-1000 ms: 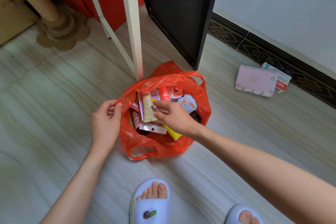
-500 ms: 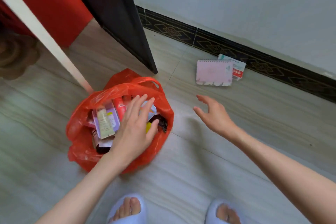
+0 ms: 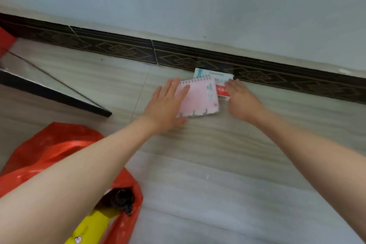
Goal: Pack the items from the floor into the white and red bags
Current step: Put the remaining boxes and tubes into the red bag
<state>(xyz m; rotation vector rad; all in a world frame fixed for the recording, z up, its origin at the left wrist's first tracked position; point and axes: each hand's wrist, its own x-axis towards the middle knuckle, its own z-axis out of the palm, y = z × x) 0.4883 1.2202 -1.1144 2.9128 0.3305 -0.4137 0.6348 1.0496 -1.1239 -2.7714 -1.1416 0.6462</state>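
A pink spiral notebook [image 3: 200, 97] lies on the floor by the wall. Under its far right corner sits a white box with a red label [image 3: 221, 83]. My left hand [image 3: 166, 105] lies flat over the notebook's left edge, fingers straight. My right hand [image 3: 240, 99] reaches the box from the right, fingers extended and touching it. The red plastic bag [image 3: 49, 148] sits at the lower left, partly hidden by my left forearm; a yellow item [image 3: 93, 226] and a dark item [image 3: 120, 198] show inside it. No white bag is in view.
A dark patterned skirting board [image 3: 118, 47] runs along the wall just behind the notebook and box. A dark panel edge [image 3: 59, 97] lies at the left. Pale striped floor tiles [image 3: 208, 194] stretch between the bag and the wall.
Both hands have left the red bag and reached forward to the notebook and box by the wall. The view has swung right and closer to the floor.
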